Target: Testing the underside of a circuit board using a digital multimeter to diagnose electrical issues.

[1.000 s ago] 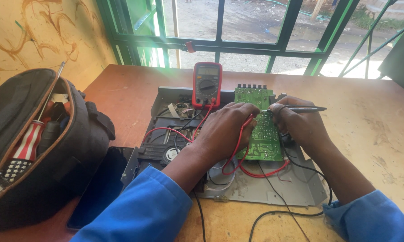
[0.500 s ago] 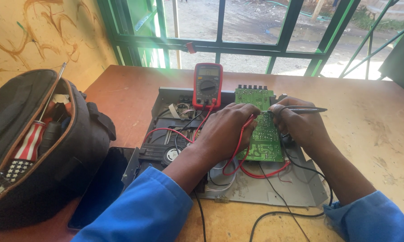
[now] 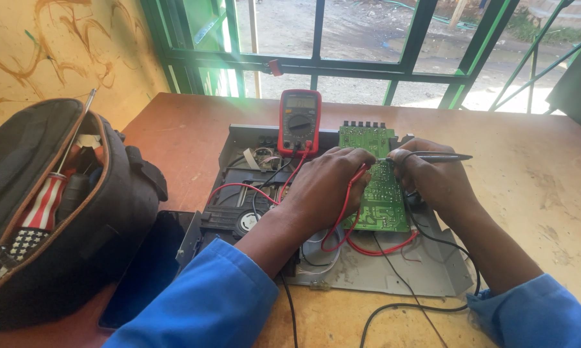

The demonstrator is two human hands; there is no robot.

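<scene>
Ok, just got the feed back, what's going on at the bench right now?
A person in blue sleeves is probing a green circuit board that lies in an opened grey device chassis. The left hand holds the red test lead at the board, and the right hand holds the black probe at its upper part. A red multimeter stands propped at the back of the chassis. An open black tool bag with screwdrivers sits to the left on the wooden table.
</scene>
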